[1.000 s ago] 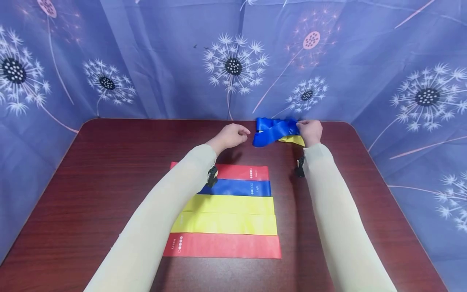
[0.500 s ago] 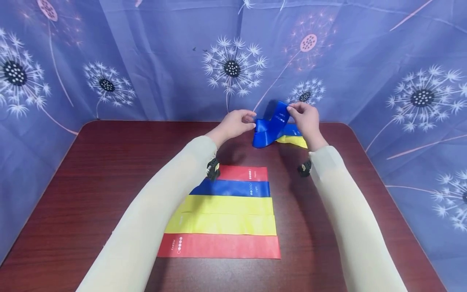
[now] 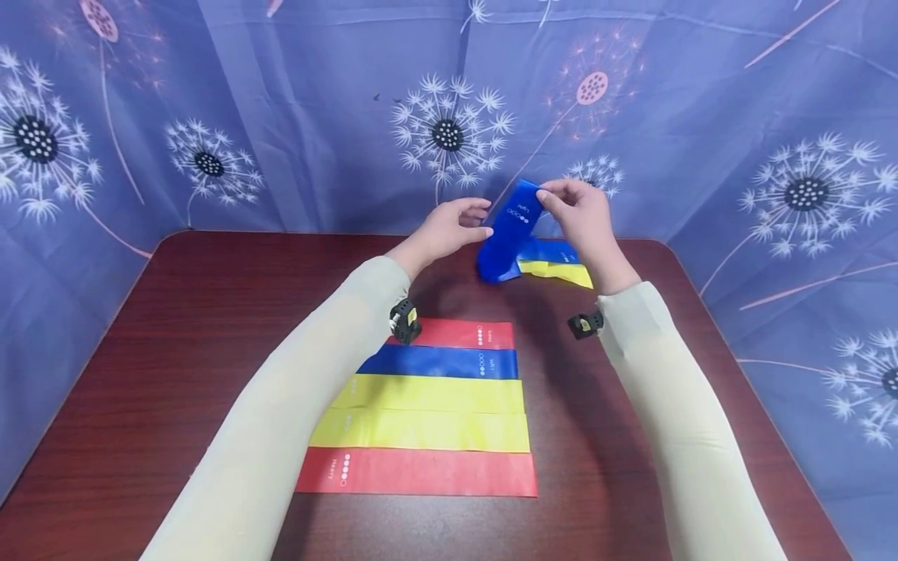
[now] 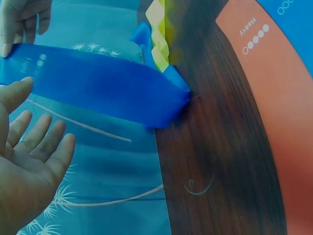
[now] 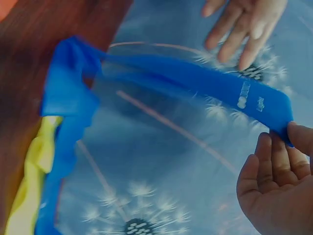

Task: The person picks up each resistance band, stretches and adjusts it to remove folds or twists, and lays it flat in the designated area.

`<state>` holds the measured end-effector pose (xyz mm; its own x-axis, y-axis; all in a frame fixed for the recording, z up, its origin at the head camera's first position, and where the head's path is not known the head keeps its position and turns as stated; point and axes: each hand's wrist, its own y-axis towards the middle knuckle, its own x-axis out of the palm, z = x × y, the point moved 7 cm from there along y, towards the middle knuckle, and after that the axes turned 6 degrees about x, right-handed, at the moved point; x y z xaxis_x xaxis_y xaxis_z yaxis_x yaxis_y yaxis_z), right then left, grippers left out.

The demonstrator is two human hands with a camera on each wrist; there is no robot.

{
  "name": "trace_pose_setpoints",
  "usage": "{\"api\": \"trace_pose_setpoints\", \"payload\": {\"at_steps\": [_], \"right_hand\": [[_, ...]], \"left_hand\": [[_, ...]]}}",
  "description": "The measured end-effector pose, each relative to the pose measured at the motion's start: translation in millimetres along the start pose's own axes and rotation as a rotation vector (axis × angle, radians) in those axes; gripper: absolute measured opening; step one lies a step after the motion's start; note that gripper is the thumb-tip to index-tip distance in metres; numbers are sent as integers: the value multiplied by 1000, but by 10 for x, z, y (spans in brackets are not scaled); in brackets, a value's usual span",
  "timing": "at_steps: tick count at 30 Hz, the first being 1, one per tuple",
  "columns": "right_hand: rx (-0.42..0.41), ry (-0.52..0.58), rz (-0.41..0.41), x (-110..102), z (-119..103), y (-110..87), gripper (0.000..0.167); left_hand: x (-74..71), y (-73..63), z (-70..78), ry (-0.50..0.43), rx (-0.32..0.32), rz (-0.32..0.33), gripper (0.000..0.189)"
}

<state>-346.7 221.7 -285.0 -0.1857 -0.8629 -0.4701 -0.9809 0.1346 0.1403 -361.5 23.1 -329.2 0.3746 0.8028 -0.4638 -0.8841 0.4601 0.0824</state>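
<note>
A blue resistance band printed "Light" hangs from my right hand, its lower end bunched on the table. Thumb and fingers of that hand pinch the band's upper corner, as the right wrist view also shows. My left hand is held just left of the band, fingers spread and relaxed. In the left wrist view its thumb lies over the band's edge; whether it touches cannot be told. Beneath and to the right lie another blue band and a crumpled yellow band.
Nearer me, several bands lie flat in a row: a red band, a blue band, two yellow bands and a front red band. The brown table backs onto a dandelion-print curtain.
My right hand has lifted the blue band's end off the pile, up and to the left, unfolding it. The left hand has come slightly closer to the band and spread its fingers.
</note>
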Motion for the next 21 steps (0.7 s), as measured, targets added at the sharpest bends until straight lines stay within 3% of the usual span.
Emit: {"api": "trace_pose_setpoints", "payload": {"at_steps": [10, 15, 21], "right_hand": [[-32, 48, -71, 19, -379, -120, 26], [-57, 66, -100, 22, -488, -131, 21], [-88, 102, -128, 33, -611, -123, 17]], "left_hand": [[66, -28, -1, -11, -15, -76, 59], [71, -11, -2, -8, 13, -62, 57], [60, -10, -38, -12, -19, -67, 57]]}}
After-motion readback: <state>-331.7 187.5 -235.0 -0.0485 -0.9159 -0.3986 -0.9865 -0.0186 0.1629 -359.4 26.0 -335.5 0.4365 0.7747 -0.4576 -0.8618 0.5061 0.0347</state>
